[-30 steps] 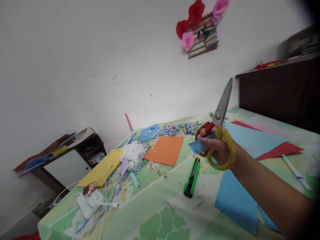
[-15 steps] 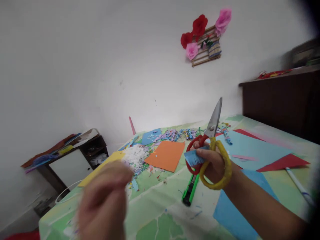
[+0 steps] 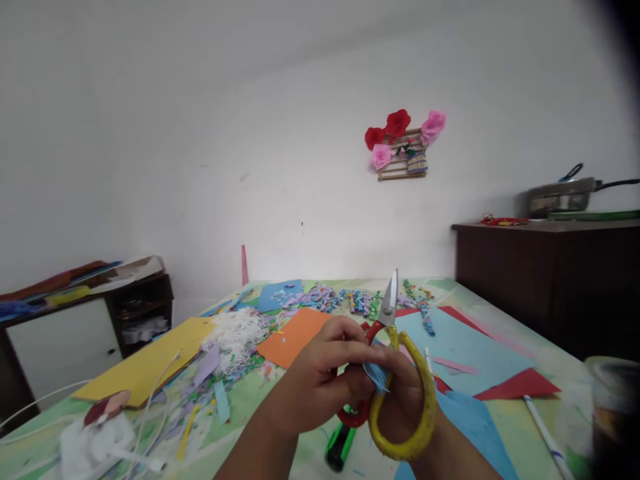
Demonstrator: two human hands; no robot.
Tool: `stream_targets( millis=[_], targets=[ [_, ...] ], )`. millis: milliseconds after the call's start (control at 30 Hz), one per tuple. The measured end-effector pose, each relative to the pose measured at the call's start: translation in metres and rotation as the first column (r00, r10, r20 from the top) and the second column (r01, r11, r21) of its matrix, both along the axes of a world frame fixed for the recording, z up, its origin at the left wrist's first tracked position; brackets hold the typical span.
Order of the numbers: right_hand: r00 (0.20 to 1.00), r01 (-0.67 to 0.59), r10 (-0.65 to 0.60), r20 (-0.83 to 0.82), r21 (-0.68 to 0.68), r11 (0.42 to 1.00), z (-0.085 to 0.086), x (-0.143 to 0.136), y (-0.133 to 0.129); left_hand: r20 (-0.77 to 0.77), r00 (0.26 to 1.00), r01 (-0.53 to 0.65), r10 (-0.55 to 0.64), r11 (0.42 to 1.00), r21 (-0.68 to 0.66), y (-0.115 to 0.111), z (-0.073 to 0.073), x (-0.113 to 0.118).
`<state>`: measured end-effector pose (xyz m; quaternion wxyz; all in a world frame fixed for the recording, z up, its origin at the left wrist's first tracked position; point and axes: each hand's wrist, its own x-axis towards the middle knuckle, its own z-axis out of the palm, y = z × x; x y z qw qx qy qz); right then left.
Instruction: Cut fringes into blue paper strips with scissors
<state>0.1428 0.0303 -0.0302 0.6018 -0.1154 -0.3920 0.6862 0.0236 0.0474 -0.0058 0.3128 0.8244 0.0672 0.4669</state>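
Observation:
My right hand is closed, with the scissors hooked on it. Their blades point up and look closed; one handle loop is red, the other wrapped in yellow. Between the fingertips of both hands is a small blue paper strip cut into a fringe. My left hand pinches this strip from the left, its fingers touching those of the right. The fingers partly cover the strip and the red loop. Below the hands a green and black utility knife lies on the table.
An orange sheet, a yellow sheet and shredded white paper lie on the left. Light blue paper over red sheets and a white pen are on the right. A power strip with cables sits front left; a cup stands far right.
My left hand has come in from the left and now grips the blue strip alongside my right hand. The scissors stayed in the right hand. The camera view has levelled and shifted.

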Motion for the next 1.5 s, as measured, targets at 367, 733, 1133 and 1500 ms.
stream_targets(
  millis=[367,733,1133,1500],
  targets=[
    [0.598,0.369,-0.444,0.667,0.262,0.892,-0.009,0.035,0.022,0.237,0.951,-0.107,0.198,0.931,-0.348,-0.005,0.0,-0.005],
    [-0.188,0.06,-0.681,0.707,0.701,0.711,0.027,0.057,-0.023,0.195,0.958,-0.103,0.208,0.891,-0.441,-0.009,0.007,-0.016],
    [-0.357,-0.146,-0.848,0.392,0.873,0.465,0.012,0.069,-0.015,0.066,0.885,-0.435,0.462,0.867,-0.243,-0.015,0.008,-0.028],
    [-0.3,-0.076,-0.753,0.585,0.773,0.63,0.009,0.063,-0.015,0.009,0.84,-0.543,0.543,0.839,0.022,-0.02,0.01,-0.033]
  ],
)
